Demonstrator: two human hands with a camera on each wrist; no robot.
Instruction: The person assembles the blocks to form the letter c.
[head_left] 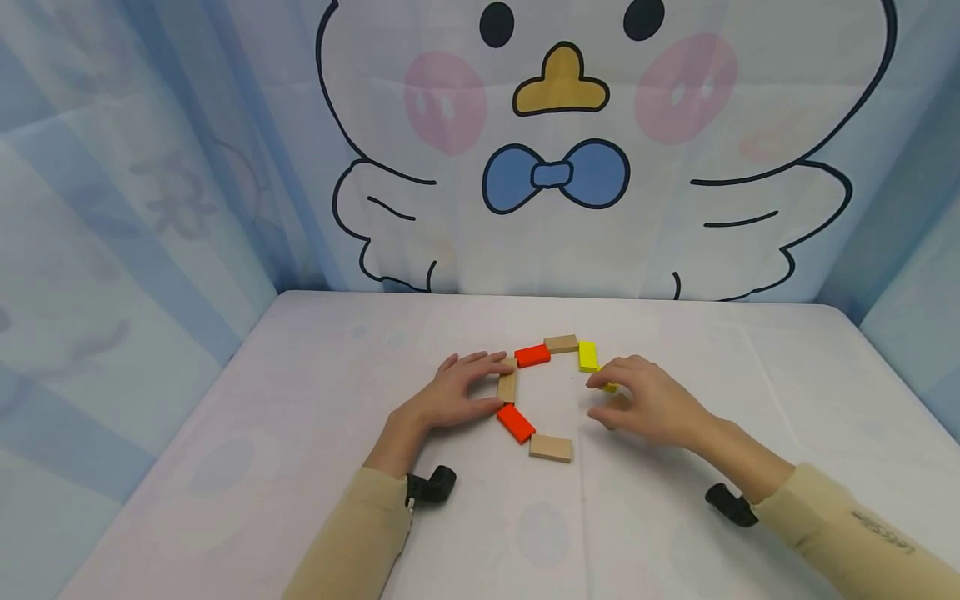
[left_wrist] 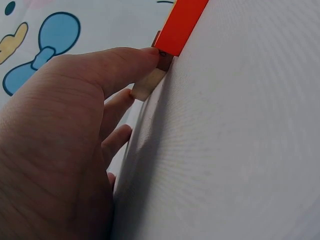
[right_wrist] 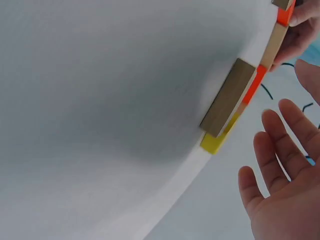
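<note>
Small wooden blocks lie on the white tabletop in a curved row. My left hand (head_left: 461, 392) pinches the plain wooden block (head_left: 507, 386) on the left side of the curve, thumb at its near end and a fingertip at its far end. Red blocks (head_left: 532, 356) (head_left: 517, 423) adjoin that block at either end. My right hand (head_left: 652, 404) hovers by the right side of the curve, beside a yellow block (head_left: 588, 357). In the right wrist view its fingers (right_wrist: 272, 172) are spread apart from a plain wooden block (right_wrist: 227, 97). A second yellow block is partly hidden in the head view.
Another plain block (head_left: 561, 344) sits at the back of the curve, and one more (head_left: 551, 448) at its front end. A cartoon-printed curtain (head_left: 555, 250) hangs behind the table (head_left: 300, 467). Black wrist cameras (head_left: 432, 485) sit at both sleeves.
</note>
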